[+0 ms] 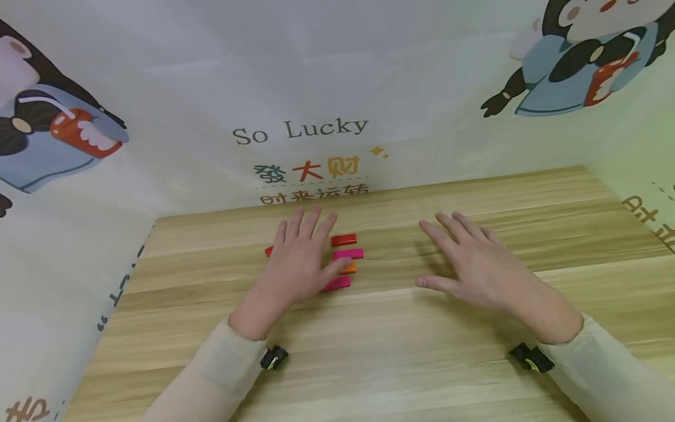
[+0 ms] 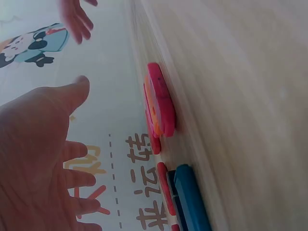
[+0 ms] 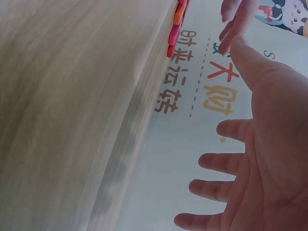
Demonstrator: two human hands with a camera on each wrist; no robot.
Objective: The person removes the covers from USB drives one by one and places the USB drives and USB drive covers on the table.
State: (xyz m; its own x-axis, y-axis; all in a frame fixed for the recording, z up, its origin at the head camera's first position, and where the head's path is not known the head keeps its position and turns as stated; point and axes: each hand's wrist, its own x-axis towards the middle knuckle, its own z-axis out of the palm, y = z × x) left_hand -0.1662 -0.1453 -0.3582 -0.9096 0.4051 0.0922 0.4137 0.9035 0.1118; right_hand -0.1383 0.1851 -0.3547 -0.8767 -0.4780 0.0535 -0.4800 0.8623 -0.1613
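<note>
My left hand (image 1: 295, 264) hovers over a group of small bar-shaped pieces, its fingers spread and nothing in its grasp. To the right of its palm lie a red bar (image 1: 344, 240), a pink bar (image 1: 348, 254), an orange bar (image 1: 349, 269) partly covered by the thumb, and a lower pink bar (image 1: 337, 283). Another red bar (image 1: 269, 251) peeks out on the hand's left side. A teal bar (image 2: 191, 197) shows in the left wrist view but is hidden by the hand from above. Off to the right, my right hand (image 1: 469, 264) is held above the table, fingers spread, holding nothing.
The wood-grain table (image 1: 369, 363) meets a white printed backdrop (image 1: 422, 70) at its far edge. This sheet also rises along the left and right sides. Small black devices sit at both cuffs, a left one (image 1: 274, 357) and a right one (image 1: 531, 357).
</note>
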